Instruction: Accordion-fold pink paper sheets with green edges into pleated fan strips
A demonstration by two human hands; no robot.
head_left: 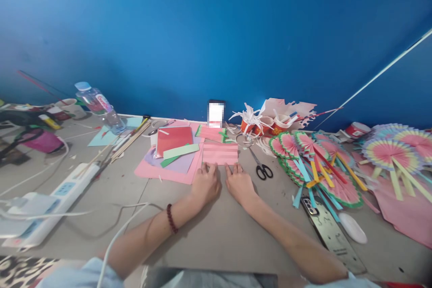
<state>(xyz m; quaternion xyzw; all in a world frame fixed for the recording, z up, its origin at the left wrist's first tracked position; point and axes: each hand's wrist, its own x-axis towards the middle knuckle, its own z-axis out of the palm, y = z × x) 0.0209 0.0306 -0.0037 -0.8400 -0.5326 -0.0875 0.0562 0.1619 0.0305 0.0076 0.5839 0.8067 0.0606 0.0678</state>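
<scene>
A small sheet of pink paper (220, 154) with crosswise fold lines lies on the table in front of me. My left hand (206, 184) has its fingers closed at the sheet's near left corner. At the near right corner, my right hand (239, 185) grips the same edge, its fingers bent; the thumbs are mostly hidden. Just beyond the sheet is a pleated pink strip (211, 133) with green edges. Black-handled scissors (261, 166) lie to the right of my right hand. Left of the sheet, a red packet (174, 139) and green paper strips (181, 150) rest on larger pink and lilac papers.
A propped phone (216, 114) stands against the blue wall. Finished paper fans (307, 148), another phone (332, 229) and paper cups (265, 125) are on the right. At left are a water bottle (103, 108), wooden sticks (131, 141) and a power strip (64, 198) with loose white cables.
</scene>
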